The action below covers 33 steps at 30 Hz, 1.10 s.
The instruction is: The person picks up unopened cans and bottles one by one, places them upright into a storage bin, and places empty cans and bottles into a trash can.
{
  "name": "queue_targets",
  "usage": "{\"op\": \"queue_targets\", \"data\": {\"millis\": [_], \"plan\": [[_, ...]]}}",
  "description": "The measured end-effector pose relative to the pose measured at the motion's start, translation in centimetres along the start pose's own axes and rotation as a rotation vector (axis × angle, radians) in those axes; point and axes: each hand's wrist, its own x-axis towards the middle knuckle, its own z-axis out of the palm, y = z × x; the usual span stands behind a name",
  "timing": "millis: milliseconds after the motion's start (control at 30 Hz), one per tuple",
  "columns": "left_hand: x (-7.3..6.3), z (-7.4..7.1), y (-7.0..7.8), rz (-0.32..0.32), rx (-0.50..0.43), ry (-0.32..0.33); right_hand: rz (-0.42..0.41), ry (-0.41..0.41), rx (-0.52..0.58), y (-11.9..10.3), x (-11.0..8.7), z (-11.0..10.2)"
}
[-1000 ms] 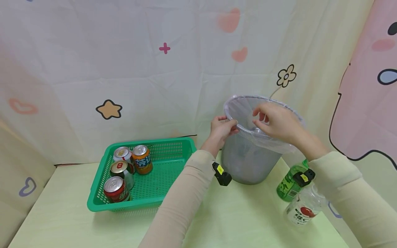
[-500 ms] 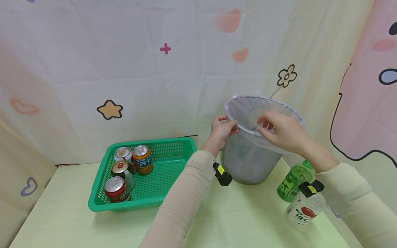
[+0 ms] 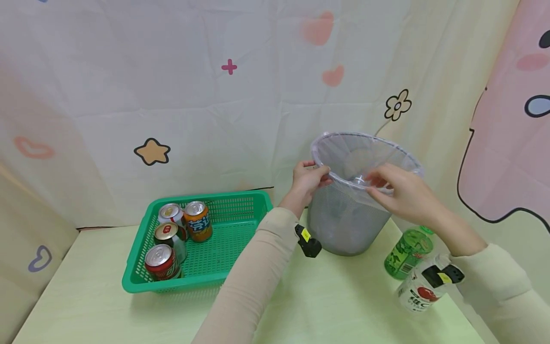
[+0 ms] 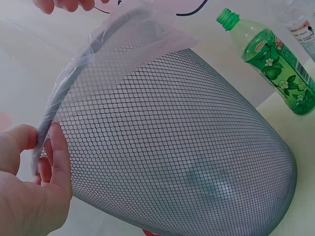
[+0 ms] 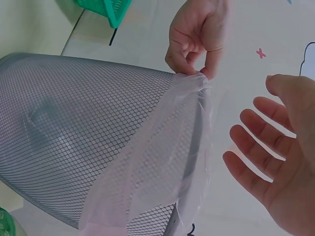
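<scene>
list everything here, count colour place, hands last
mesh bin: 1, grey, right of basket
liner: 1, translucent, folded over bin rim
unclear object: at least 1, pale, inside bin
basket: 1, green, left on table
red can, gold-topped can, orange can, white can: 1 each, left half of basket
green bottle: 1, green, right of bin
clear bottle: 1, clear, in front of green bottle
table: 1, pale green, under bin and basket
patterned cloth: 1, pale, behind table
wrist cameras: 2, black, one per wrist
sleeves: 2, cream, both arms
left hand: 1, pinching lined bin rim
right hand: 1, fingers loose, near bin rim
</scene>
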Motion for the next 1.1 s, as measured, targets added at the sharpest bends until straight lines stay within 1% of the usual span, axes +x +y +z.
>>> {"op": "queue_targets", "data": {"millis": [233, 467, 700, 933, 1100], "plan": [[0.0, 0.0, 0.0, -0.005, 0.003, 0.001, 0.012, 0.011, 0.006, -0.2, -1.3, -0.7], [0.1, 0.1, 0.0, -0.007, -0.008, 0.001, 0.029, 0.042, 0.013, 0.1, -2.7, -1.4], [0.2, 0.1, 0.0, -0.014, -0.003, -0.002, 0.117, 0.026, 0.021, 0.7, -4.4, -2.0], [0.3, 0.1, 0.1, -0.004, -0.017, -0.003, 0.205, 0.042, 0.015, 1.1, -5.9, -2.6], [0.3, 0.2, 0.0, 0.003, -0.025, 0.001, 0.246, 0.040, 0.027, 1.2, -6.8, -3.0]]}}
